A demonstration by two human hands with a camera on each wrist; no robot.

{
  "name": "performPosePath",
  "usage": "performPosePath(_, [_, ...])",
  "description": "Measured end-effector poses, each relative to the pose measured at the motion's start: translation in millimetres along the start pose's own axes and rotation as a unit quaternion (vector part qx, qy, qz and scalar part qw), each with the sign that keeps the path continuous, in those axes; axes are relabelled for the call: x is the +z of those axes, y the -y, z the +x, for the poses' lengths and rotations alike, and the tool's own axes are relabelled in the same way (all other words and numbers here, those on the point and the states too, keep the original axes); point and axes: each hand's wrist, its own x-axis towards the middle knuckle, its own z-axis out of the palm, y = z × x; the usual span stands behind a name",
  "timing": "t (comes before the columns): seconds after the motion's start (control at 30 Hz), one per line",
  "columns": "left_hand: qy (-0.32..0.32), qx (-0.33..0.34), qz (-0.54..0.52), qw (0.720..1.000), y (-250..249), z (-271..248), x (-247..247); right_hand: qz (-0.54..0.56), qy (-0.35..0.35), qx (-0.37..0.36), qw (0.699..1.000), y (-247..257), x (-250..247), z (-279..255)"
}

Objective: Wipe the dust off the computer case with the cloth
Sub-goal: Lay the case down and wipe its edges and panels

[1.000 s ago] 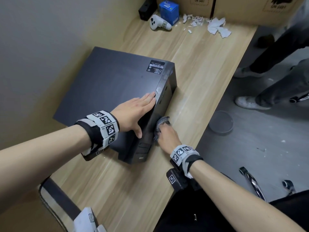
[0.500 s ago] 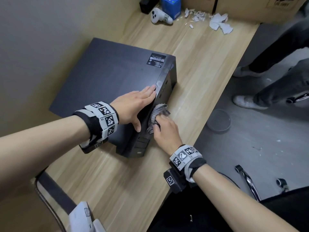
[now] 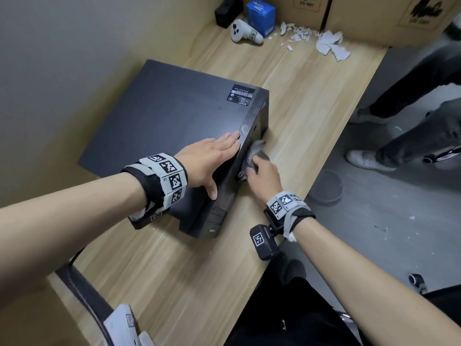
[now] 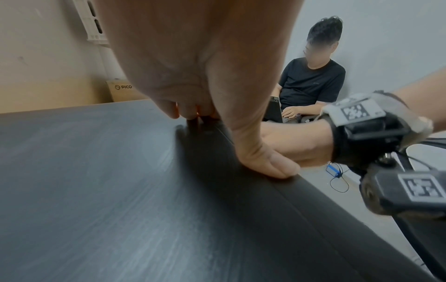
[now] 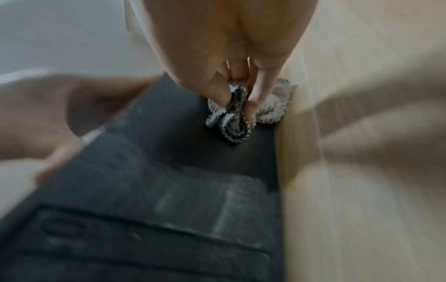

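Note:
A black computer case (image 3: 169, 121) lies flat on the wooden desk (image 3: 311, 91). My left hand (image 3: 212, 156) rests flat on its top near the front edge, fingers straight, thumb over the edge (image 4: 277, 164). My right hand (image 3: 264, 176) grips a bunched grey cloth (image 3: 252, 158) and holds it against the case's front face, low by the desk. In the right wrist view the fingers pinch the cloth (image 5: 231, 118) on the dusty front panel (image 5: 169, 190), which shows pale streaks.
At the desk's far end lie a white controller (image 3: 243, 31), a blue box (image 3: 260, 16), torn paper bits (image 3: 329, 46) and cardboard boxes (image 3: 374, 16). A person's legs and shoes (image 3: 369, 158) stand on the grey floor to the right. A chair back (image 3: 82, 288) is at lower left.
My right hand has slid the cloth along the front face away from me, toward the case's far corner. The left hand has stayed pressed on the top.

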Motion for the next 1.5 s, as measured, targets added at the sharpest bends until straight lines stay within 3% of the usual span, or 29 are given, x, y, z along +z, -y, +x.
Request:
performPosePath(0.13, [-0.001,0.003,0.004,1.000,-0.2,0.4,0.3,-0.036,0.055,0.030,0.997,-17.2,22.2,-21.0])
performPosePath(0.37, [-0.002,-0.002,0.009,1.000,-1.7,-0.1,-1.1,0.013,0.089,0.030,0.995,-31.3,39.0,-57.9])
performPosePath(0.47, [0.002,-0.005,0.009,1.000,-2.2,0.0,-1.6,0.072,0.056,0.048,0.995,-32.1,49.0,-69.1])
performPosePath(0.6, [0.010,-0.012,0.014,1.000,-4.2,-0.5,-3.0,0.183,-0.009,0.017,0.983,-15.8,51.0,-75.8])
performPosePath(0.87, [-0.002,-0.015,0.032,0.999,-7.6,-0.3,-4.6,0.306,0.015,-0.057,0.950,25.3,20.9,-90.5])
performPosePath(0.97, [0.000,-0.016,0.030,0.999,-7.1,-0.2,-3.7,0.295,-0.005,-0.033,0.955,12.8,29.8,-90.0])
performPosePath(1.1, [0.005,-0.013,0.028,1.000,-5.8,0.9,-1.0,0.170,-0.028,0.030,0.985,-16.2,55.8,-82.1])
performPosePath(1.17, [0.006,-0.014,0.029,0.999,-5.4,1.4,-0.4,0.113,0.003,0.066,0.991,-25.0,60.9,-77.3])
performPosePath(1.3, [-0.001,-0.008,0.040,0.999,-4.8,1.6,-1.8,0.099,0.062,0.058,0.991,-30.9,50.8,-64.1])
performPosePath(1.37, [-0.004,-0.003,0.053,0.999,-4.9,1.3,-2.3,0.140,0.056,0.055,0.987,-28.1,35.3,-57.8])
performPosePath(1.5, [-0.009,0.001,0.057,0.998,-4.4,-3.7,-7.1,0.307,-0.031,0.038,0.950,-5.3,-16.1,-38.8])
